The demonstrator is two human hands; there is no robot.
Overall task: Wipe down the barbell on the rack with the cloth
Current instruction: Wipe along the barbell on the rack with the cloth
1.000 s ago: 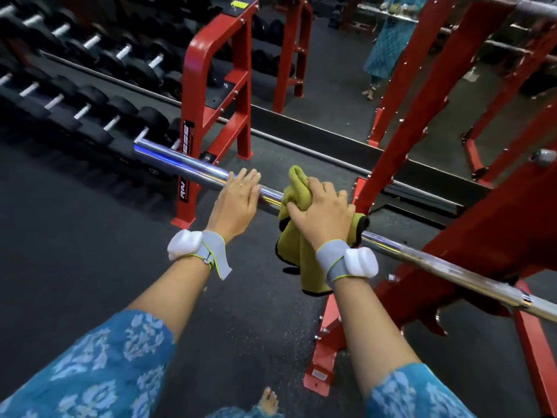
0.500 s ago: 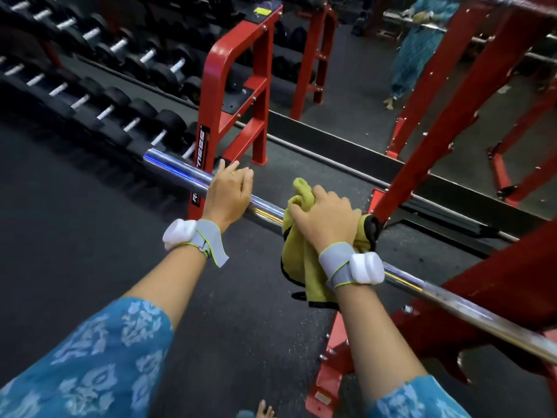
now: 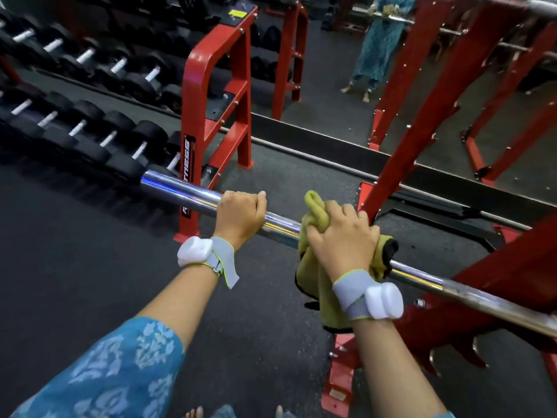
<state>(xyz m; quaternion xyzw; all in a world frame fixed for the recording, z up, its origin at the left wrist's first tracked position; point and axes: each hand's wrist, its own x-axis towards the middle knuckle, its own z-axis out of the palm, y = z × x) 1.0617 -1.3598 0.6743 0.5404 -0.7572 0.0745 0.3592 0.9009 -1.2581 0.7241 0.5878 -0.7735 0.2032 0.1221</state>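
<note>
A black vertical label (image 3: 187, 158) on the red dumbbell rack upright (image 3: 193, 101) shows white letters ending in "NESS". The barbell (image 3: 180, 188) hides the earlier letters. The yellow sticker (image 3: 238, 13) on top is illegible.

This is a gym weight room. A chrome barbell (image 3: 187, 191) passes under the fingers (image 3: 256, 202) of the left hand (image 3: 241, 218). Beyond and to the left of those fingers, rows of black dumbbells (image 3: 149, 135) lie on tiered shelves. Straight beyond them stands a red steel stand (image 3: 193, 116). To their right rises a red rack (image 3: 401, 152) carrying the bar. Farther back is a wall mirror (image 3: 331, 70). The floor (image 3: 75, 251) is dark speckled rubber.
</note>
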